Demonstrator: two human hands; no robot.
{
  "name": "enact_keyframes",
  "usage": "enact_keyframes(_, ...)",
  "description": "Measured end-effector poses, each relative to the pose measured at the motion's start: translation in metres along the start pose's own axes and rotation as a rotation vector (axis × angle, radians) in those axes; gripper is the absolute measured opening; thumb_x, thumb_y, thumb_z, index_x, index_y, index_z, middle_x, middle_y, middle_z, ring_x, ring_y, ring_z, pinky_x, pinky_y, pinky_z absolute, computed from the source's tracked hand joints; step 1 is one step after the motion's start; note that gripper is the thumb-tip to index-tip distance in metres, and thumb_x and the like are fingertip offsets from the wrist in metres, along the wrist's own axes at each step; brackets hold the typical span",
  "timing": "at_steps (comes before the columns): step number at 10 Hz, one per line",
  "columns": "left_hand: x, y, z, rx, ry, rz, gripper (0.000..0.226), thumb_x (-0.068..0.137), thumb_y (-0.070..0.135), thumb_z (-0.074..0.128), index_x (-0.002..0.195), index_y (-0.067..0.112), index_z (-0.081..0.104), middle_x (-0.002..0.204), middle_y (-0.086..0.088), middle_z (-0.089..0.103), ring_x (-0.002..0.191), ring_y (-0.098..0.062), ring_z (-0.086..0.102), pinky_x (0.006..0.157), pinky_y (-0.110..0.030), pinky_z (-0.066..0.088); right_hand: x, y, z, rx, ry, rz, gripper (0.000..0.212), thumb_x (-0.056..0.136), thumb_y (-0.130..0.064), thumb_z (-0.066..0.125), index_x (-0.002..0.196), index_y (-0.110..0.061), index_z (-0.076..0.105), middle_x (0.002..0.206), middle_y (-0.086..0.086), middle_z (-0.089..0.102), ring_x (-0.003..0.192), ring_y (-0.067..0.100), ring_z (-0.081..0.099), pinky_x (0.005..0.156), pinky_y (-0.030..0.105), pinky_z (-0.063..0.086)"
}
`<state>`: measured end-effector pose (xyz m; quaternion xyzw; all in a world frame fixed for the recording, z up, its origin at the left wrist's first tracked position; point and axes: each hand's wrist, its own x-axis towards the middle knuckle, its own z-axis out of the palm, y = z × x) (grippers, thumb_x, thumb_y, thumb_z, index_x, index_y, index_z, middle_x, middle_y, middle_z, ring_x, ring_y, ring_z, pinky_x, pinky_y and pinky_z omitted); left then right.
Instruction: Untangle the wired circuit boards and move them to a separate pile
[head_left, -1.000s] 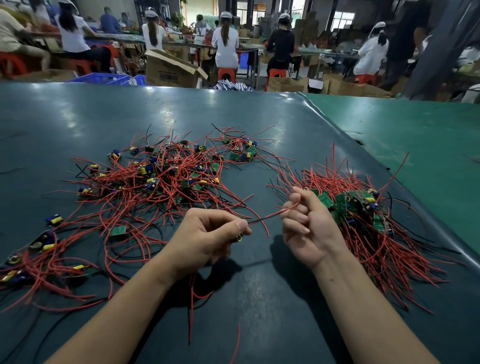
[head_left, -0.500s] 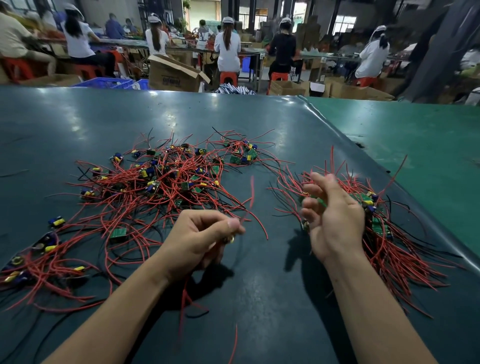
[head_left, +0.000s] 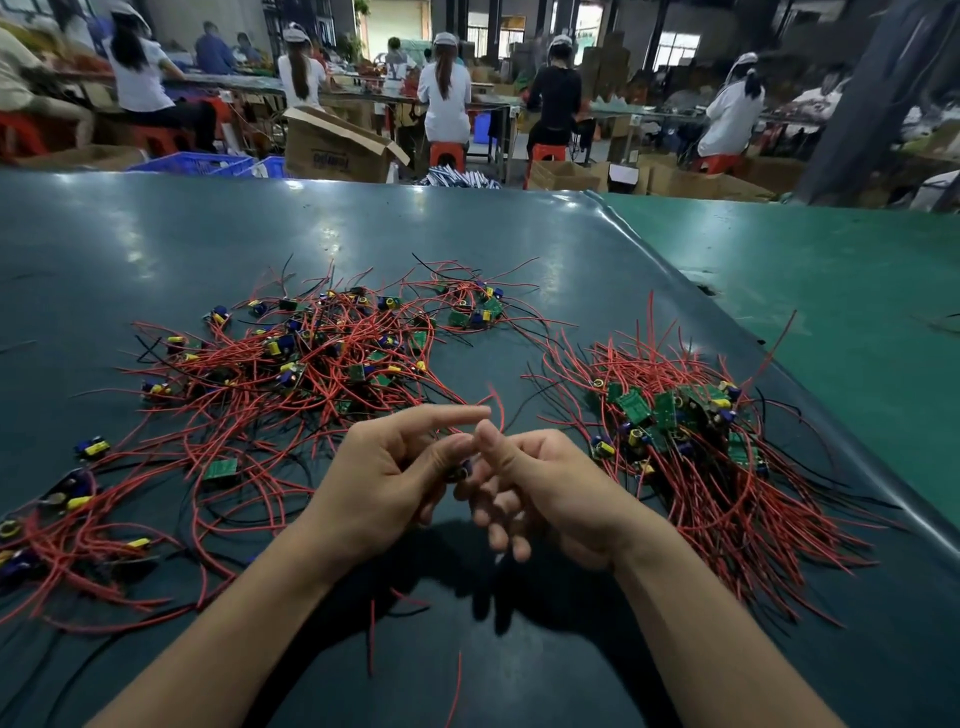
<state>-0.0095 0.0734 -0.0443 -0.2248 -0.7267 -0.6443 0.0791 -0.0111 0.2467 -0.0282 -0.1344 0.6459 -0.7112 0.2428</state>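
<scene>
While both hands meet at frame centre above the desk, the left hand pinches a small circuit board, probably to free it; the right hand touches it, fingers loosely curled. Its red wire points up-frame. Tangled pile left, sorted pile right.

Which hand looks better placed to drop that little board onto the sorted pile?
Probably the right hand: it sits nearer the sorted pile on that side. The left hand pinches the board.
</scene>
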Motion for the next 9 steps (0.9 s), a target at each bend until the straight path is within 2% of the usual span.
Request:
enact_keyframes(1, -0.001, 0.001, 0.000, 0.053, 0.017, 0.076, 0.021, 0.088, 0.031, 0.061, 0.107, 0.031, 0.070, 0.052, -0.004, 0.060, 0.038, -0.011, 0.048, 0.040, -0.017, 0.038, -0.001, -0.001, 0.001, 0.073, -0.046, 0.044, 0.050, 0.078, -0.057, 0.057, 0.071, -0.010, 0.070, 0.059, 0.009, 0.063, 0.041, 0.012, 0.057, 0.033, 0.018, 0.042)
enact_keyframes(2, -0.002, 0.003, 0.002, 0.090, 0.002, 0.140, 0.020, 0.086, 0.028, 0.065, 0.106, 0.026, 0.070, 0.053, -0.006, 0.062, 0.038, -0.010, 0.048, 0.040, -0.017, 0.038, -0.001, 0.000, 0.003, 0.058, -0.078, 0.065, 0.047, 0.085, -0.055, 0.061, 0.072, -0.010, 0.070, 0.058, 0.006, 0.062, 0.042, 0.010, 0.057, 0.034, 0.017, 0.041)
enact_keyframes(3, -0.001, 0.004, -0.001, 0.093, 0.004, 0.142, 0.025, 0.084, 0.028, 0.072, 0.108, 0.025, 0.068, 0.049, 0.000, 0.057, 0.038, -0.008, 0.046, 0.041, -0.016, 0.036, 0.001, 0.001, 0.006, 0.028, -0.022, 0.024, 0.033, 0.087, -0.039, 0.061, 0.068, -0.013, 0.069, 0.055, 0.006, 0.061, 0.038, 0.011, 0.054, 0.033, 0.017, 0.040)
enact_keyframes(4, 0.001, 0.004, -0.014, 0.113, 0.030, 0.072, 0.022, 0.088, 0.033, 0.070, 0.108, 0.024, 0.069, 0.050, 0.002, 0.049, 0.044, -0.006, 0.038, 0.045, -0.017, 0.030, 0.003, -0.003, 0.006, -0.023, 0.190, -0.147, 0.034, 0.094, -0.024, 0.062, 0.063, -0.011, 0.070, 0.052, 0.007, 0.060, 0.034, 0.013, 0.051, 0.032, 0.017, 0.039)
enact_keyframes(5, 0.005, 0.001, -0.039, 0.417, 0.213, 0.121, 0.025, 0.089, 0.037, 0.059, 0.102, 0.021, 0.072, 0.058, 0.009, 0.063, 0.044, -0.003, 0.046, 0.044, -0.012, 0.033, 0.003, -0.012, -0.008, 0.095, 0.570, -0.289, 0.040, 0.095, -0.020, 0.058, 0.058, -0.009, 0.067, 0.049, 0.006, 0.058, 0.033, 0.013, 0.047, 0.031, 0.017, 0.035)
enact_keyframes(6, 0.008, -0.005, -0.067, 0.619, 0.500, 0.108, 0.034, 0.094, 0.041, 0.054, 0.104, 0.015, 0.073, 0.061, 0.001, 0.061, 0.047, -0.018, 0.052, 0.040, -0.028, 0.036, 0.000, -0.021, -0.027, 0.326, 0.948, -0.439, 0.038, 0.098, -0.025, 0.055, 0.065, -0.007, 0.064, 0.050, 0.004, 0.057, 0.035, 0.013, 0.046, 0.033, 0.017, 0.033)
enact_keyframes(7, 0.007, -0.011, -0.071, 0.670, 0.564, 0.080, 0.032, 0.093, 0.042, 0.057, 0.102, 0.015, 0.071, 0.068, 0.003, 0.063, 0.057, -0.020, 0.060, 0.048, -0.031, 0.045, 0.000, -0.018, -0.033, 0.653, 1.071, -0.500, 0.035, 0.095, -0.038, 0.060, 0.084, -0.005, 0.061, 0.065, 0.005, 0.066, 0.044, 0.012, 0.059, 0.038, 0.018, 0.044)
enact_keyframes(8, 0.004, -0.012, -0.058, 0.681, 0.450, 0.082, 0.029, 0.090, 0.044, 0.060, 0.099, 0.019, 0.071, 0.062, 0.002, 0.062, 0.048, -0.012, 0.056, 0.045, -0.032, 0.046, 0.001, -0.013, -0.032, 0.883, 0.942, -0.276, 0.042, 0.092, -0.043, 0.060, 0.086, -0.001, 0.062, 0.069, 0.006, 0.069, 0.047, 0.005, 0.063, 0.041, 0.012, 0.046)
enact_keyframes(9, 0.004, -0.015, -0.049, 0.673, 0.320, 0.086, 0.036, 0.087, 0.049, 0.056, 0.096, 0.018, 0.073, 0.056, 0.005, 0.059, 0.047, -0.013, 0.052, 0.041, -0.025, 0.040, 0.002, -0.015, -0.025, 0.787, 0.848, -0.223, 0.037, 0.097, -0.039, 0.055, 0.083, -0.006, 0.065, 0.061, 0.002, 0.068, 0.043, 0.004, 0.059, 0.039, 0.012, 0.044)
